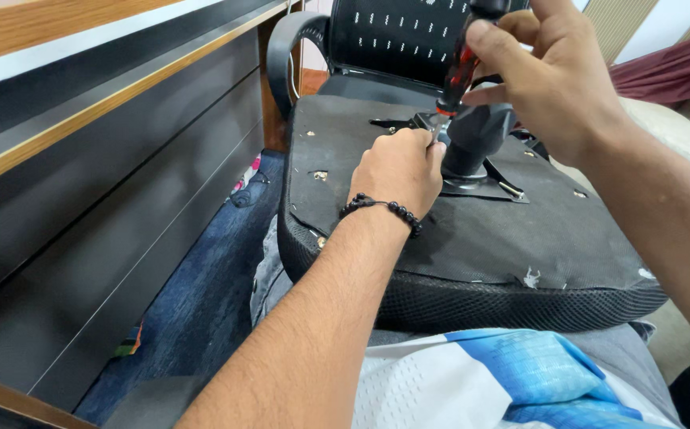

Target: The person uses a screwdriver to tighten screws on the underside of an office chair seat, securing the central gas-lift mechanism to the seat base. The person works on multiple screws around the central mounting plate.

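Observation:
An upturned black office chair seat (472,238) rests across my lap, its fabric underside facing up. A metal mounting plate with a black cylindrical mechanism (476,139) sits near its middle. My right hand (556,75) grips a screwdriver (460,67) with a red and black handle, held nearly upright, tip down at the plate beside the mechanism. My left hand (399,168), with a black bead bracelet at the wrist, is closed around the screwdriver's lower shaft at the plate. The tip itself is hidden by my fingers.
The chair's perforated backrest (397,36) and an armrest (281,52) rise behind the seat. A dark panelled desk front (98,199) with wooden trim stands at the left. Blue carpet (202,294) lies below. Maroon cloth (671,67) lies at the far right.

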